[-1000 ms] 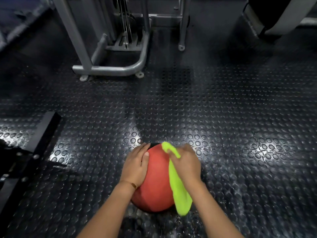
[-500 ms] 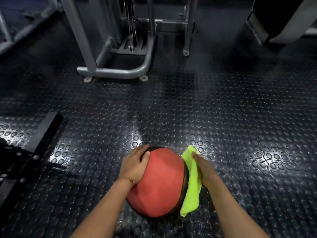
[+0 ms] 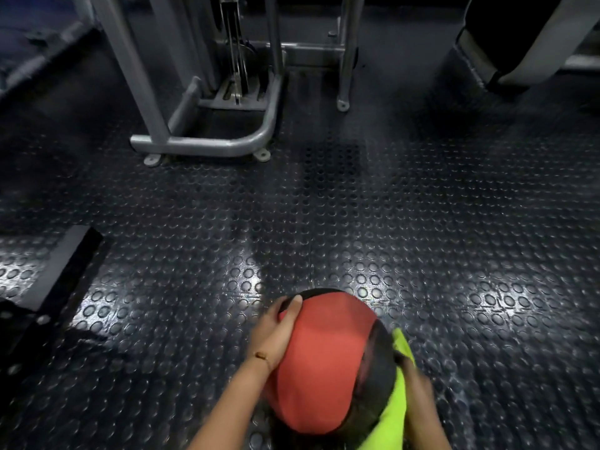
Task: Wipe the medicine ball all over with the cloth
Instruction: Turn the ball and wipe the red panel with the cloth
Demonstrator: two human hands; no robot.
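Red-and-black medicine ball (image 3: 328, 362) sits on the studded floor (image 3: 357, 228), my left hand (image 3: 276, 332) spread flat against its left side, green cloth (image 3: 394, 417) pressed to its right under my blurred right hand (image 3: 417, 388), finger curl unreadable.

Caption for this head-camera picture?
Left hand steadies the red medicine ball while the right hand presses a green cloth against its side.
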